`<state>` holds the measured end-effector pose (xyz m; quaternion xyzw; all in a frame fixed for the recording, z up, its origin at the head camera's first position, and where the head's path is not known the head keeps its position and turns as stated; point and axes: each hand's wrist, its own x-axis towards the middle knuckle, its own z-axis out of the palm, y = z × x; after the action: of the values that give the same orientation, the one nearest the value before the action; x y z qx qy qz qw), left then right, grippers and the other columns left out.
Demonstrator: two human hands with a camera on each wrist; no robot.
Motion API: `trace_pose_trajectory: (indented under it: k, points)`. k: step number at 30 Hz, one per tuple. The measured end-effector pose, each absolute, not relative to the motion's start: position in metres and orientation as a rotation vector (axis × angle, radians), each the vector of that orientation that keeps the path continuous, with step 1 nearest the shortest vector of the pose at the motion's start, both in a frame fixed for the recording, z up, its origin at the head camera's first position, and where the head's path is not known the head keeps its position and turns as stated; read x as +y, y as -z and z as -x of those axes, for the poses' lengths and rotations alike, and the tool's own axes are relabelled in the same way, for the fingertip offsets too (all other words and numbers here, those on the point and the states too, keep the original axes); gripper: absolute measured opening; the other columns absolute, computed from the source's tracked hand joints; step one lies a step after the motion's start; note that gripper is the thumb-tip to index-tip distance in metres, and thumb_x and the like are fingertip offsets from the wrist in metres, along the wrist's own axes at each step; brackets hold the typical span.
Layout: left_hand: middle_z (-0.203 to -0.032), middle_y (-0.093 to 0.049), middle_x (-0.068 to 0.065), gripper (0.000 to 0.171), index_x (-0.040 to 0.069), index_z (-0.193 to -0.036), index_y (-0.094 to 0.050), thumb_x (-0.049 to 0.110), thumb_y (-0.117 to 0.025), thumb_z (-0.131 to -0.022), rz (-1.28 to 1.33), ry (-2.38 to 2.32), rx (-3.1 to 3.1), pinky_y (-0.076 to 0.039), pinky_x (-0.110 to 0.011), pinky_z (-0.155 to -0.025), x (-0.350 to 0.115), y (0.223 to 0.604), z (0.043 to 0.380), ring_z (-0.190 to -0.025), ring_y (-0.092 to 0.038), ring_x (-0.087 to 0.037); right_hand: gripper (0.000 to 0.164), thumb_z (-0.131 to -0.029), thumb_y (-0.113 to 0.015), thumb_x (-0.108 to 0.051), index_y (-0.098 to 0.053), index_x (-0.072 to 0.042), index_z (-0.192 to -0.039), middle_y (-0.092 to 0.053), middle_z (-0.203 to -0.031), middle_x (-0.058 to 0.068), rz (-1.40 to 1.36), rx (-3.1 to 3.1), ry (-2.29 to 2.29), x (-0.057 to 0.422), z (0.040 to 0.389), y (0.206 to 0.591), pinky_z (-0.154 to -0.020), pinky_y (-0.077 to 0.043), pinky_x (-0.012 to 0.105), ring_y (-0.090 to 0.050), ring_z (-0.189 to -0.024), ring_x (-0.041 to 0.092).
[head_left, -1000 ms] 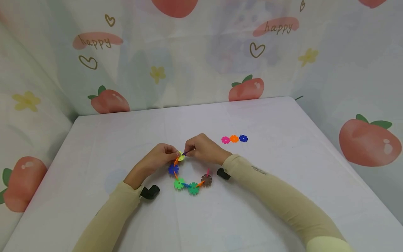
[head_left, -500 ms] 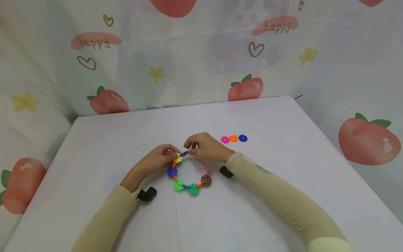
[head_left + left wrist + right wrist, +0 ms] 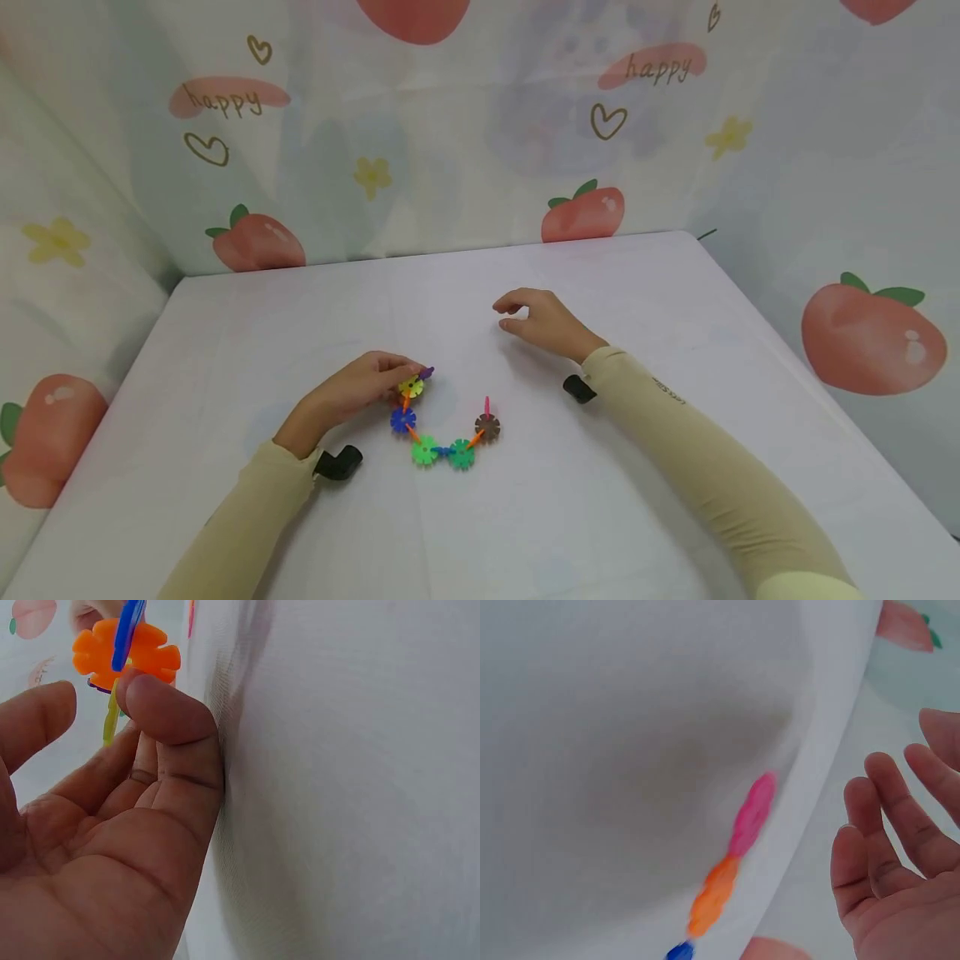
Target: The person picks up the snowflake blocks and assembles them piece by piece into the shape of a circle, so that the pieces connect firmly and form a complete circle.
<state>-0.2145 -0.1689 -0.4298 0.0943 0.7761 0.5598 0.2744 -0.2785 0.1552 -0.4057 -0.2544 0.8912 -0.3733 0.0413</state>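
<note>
A white tabletop (image 3: 495, 533) is carrying a disc chain (image 3: 424, 451), which is bowing toward the near edge between the side edges; nearer the far edge, a pink disc (image 3: 752, 815), an orange disc (image 3: 713, 896) and a blue disc (image 3: 680, 951) are lying in line.

The right hand (image 3: 551, 325) hides three loose discs (image 3: 713, 896) from the head camera; the right wrist view shows them blurred, the blue disc (image 3: 680, 951) cropped. The right sleeve's lettering (image 3: 669, 392) is too small to read. In the left wrist view, the left hand (image 3: 124, 840) partly covers the yellow disc (image 3: 111, 720).
</note>
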Motion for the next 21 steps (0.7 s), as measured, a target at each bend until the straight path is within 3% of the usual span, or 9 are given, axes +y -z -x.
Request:
trace_pose_trajectory:
  k: [6,12,21]
  points:
    - [-0.104,-0.065,-0.007,0.043,-0.005,-0.137,-0.069,0.029,-0.063,-0.111,-0.288,-1.491,2.054,-0.048,-0.029,-0.075,-0.172,0.43,0.215,-0.085,-0.054,-0.02,0.031,-0.1,-0.069,-0.006,-0.071,0.008,-0.127,-0.07,-0.126,0.021,0.635,2.771,0.973,0.178,0.289,0.413,-0.107,-0.046,0.052,-0.058,-0.121,0.038]
    - [-0.118,-0.072,-0.008,0.042,-0.004,-0.135,-0.069,0.03,-0.064,-0.11,-0.304,-1.496,2.048,-0.049,-0.029,-0.073,-0.171,0.43,0.215,-0.087,-0.054,-0.02,0.025,-0.095,-0.079,-0.005,-0.076,0.005,-0.117,-0.067,-0.11,0.016,0.631,2.827,0.737,0.184,0.293,0.418,-0.095,-0.045,0.049,-0.054,-0.106,0.035]
    - [-0.114,-0.071,-0.009,0.042,-0.005,-0.134,-0.068,0.029,-0.063,-0.11,-0.301,-1.496,2.058,-0.05,-0.029,-0.073,-0.171,0.43,0.215,-0.085,-0.054,-0.02,0.016,-0.095,-0.08,-0.009,-0.071,0.002,-0.103,-0.064,-0.096,0.012,0.652,2.875,0.546,0.184,0.294,0.417,-0.092,-0.043,0.047,-0.049,-0.104,0.035]
